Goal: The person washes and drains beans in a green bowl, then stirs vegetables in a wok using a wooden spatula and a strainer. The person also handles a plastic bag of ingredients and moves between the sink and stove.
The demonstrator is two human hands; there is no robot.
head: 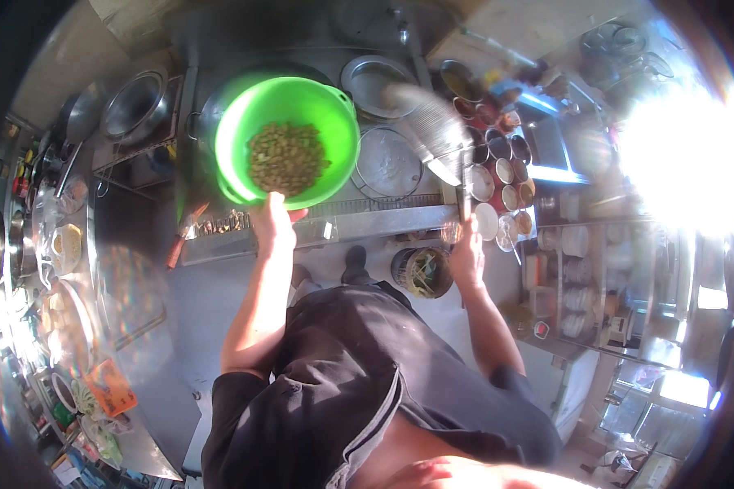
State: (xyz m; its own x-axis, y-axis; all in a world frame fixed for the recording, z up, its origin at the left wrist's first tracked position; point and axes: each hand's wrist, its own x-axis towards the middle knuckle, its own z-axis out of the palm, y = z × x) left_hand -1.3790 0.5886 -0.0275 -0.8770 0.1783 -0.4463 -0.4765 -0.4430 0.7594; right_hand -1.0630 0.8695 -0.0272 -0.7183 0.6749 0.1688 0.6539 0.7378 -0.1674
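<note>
My left hand [275, 225] grips the near rim of a bright green plastic bowl [336, 147], which is tilted towards me over the steel cooking range. Small brown chunks of food [287, 159] lie in the bowl. My right hand [467, 252] is closed on the handle of a large metal strainer [431, 131], blurred by motion. The strainer's head is raised above the range's right side, and it looks to have nothing in it. Between bowl and strainer, a round metal pan or lid [389, 162] sits on the range, with a wide metal basin [379, 85] behind it.
Several open tins and tubs [501, 171] crowd the right side. A bucket with scraps [425, 272] stands on the floor by my feet. A red-handled tool [176, 249] lies at the range's left front edge. Large pans [136, 104] stand at the left; racks of dishes [575, 275] are at the right.
</note>
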